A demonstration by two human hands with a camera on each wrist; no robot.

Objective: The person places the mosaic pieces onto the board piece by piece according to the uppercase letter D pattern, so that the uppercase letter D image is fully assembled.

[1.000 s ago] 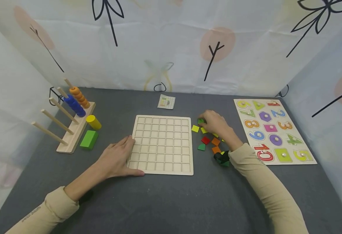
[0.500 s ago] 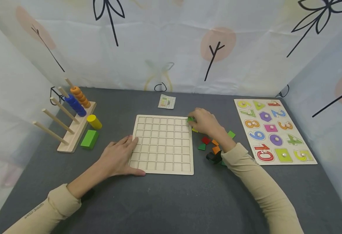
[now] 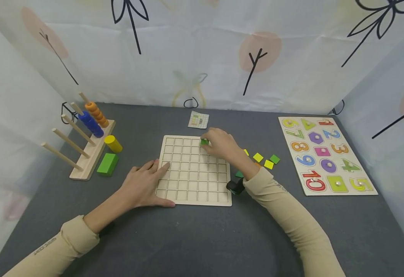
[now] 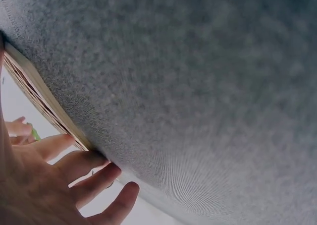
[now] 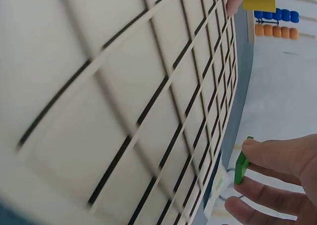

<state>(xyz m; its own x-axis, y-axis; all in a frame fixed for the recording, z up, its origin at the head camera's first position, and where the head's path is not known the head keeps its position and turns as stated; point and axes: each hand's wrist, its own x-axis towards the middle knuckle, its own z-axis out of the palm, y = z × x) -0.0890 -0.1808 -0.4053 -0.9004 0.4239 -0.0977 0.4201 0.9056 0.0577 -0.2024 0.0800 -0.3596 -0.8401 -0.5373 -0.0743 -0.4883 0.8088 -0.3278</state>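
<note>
A pale wooden board [image 3: 188,181] with a grid of square cells lies flat on the dark table. My left hand [image 3: 141,186] rests at its left side, index finger over the edge and thumb along the near left corner. In the left wrist view, the fingers [image 4: 81,165] spread beside the board's edge [image 4: 47,98]. Over the far part of the grid, my right hand [image 3: 220,144] pinches a small green tile [image 5: 241,165] between thumb and fingertips. Right of the board lie loose yellow tiles [image 3: 258,157] and a green tile [image 3: 275,159]; my right forearm hides others.
A wooden peg stand [image 3: 92,152] with blue and orange beads stands at the left, beside a yellow cylinder [image 3: 113,144] and a green block [image 3: 107,164]. Behind the board lies a small printed card [image 3: 198,120]. A number puzzle board [image 3: 326,156] lies at the right.
My right hand has carried the green tile left from the loose tiles to over the board's far rows. The left hand stays at the board's left edge.
</note>
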